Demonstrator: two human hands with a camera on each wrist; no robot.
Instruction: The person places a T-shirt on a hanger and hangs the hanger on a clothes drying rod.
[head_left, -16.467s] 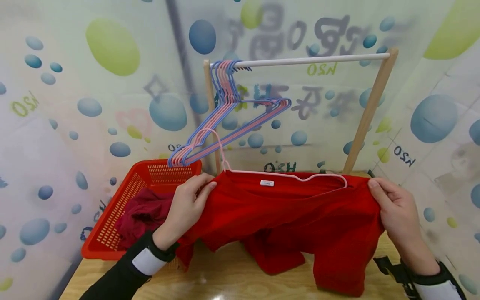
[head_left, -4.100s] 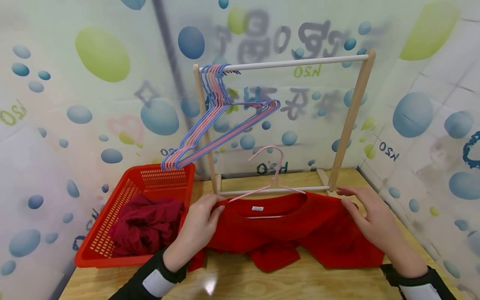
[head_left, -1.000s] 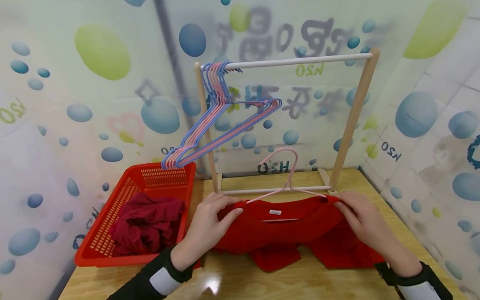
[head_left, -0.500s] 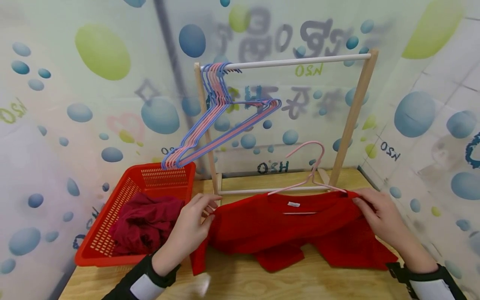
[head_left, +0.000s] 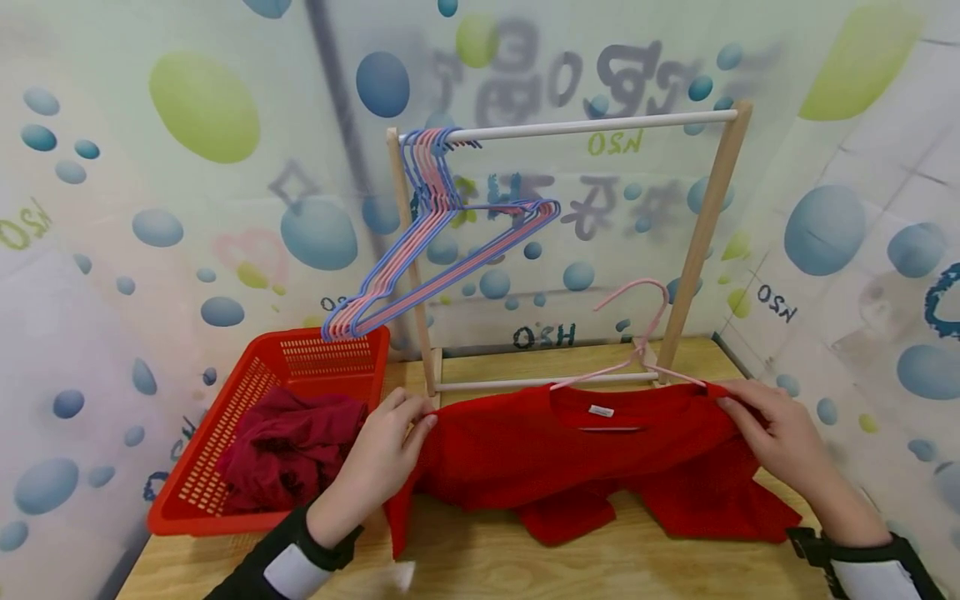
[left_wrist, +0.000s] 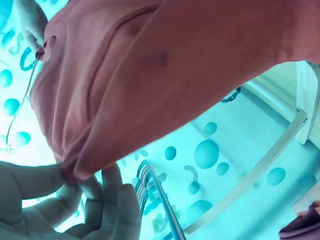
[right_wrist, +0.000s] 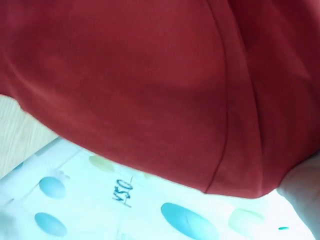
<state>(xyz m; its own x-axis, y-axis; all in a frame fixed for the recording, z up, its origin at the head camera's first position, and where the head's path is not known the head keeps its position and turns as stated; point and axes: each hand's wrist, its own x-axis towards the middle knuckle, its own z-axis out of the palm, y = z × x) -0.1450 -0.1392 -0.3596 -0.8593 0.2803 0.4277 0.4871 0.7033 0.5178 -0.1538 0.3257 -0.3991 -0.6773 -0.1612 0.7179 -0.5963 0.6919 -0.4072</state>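
A red long-sleeved top [head_left: 517, 450] is stretched between both hands low over the table, its neckline with a white label facing up. Inside it sits a pink hanger [head_left: 600, 372], whose hook rises out of the neck opening and leans to the right. My left hand [head_left: 384, 442] pinches the top's left shoulder between thumb and fingers; the left wrist view shows the bunched cloth in that pinch. With thumb and fingers my right hand [head_left: 780, 433] grips the other shoulder, right by the hanger's end. Red cloth [right_wrist: 125, 90] fills most of the right wrist view.
A wooden rack [head_left: 708, 225] with a white bar [head_left: 585, 127] stands behind the top. Several blue and pink hangers [head_left: 442, 225] hang at the bar's left end. On the left, a red plastic basket [head_left: 168, 508] holds dark red cloth [head_left: 292, 450]. Everything stands on a wooden table [head_left: 480, 575].
The hanger has turned from hanging outside the neckline to inside the top. Within the last second the left hand shifted outward along the shoulder, and top and hanger moved right.
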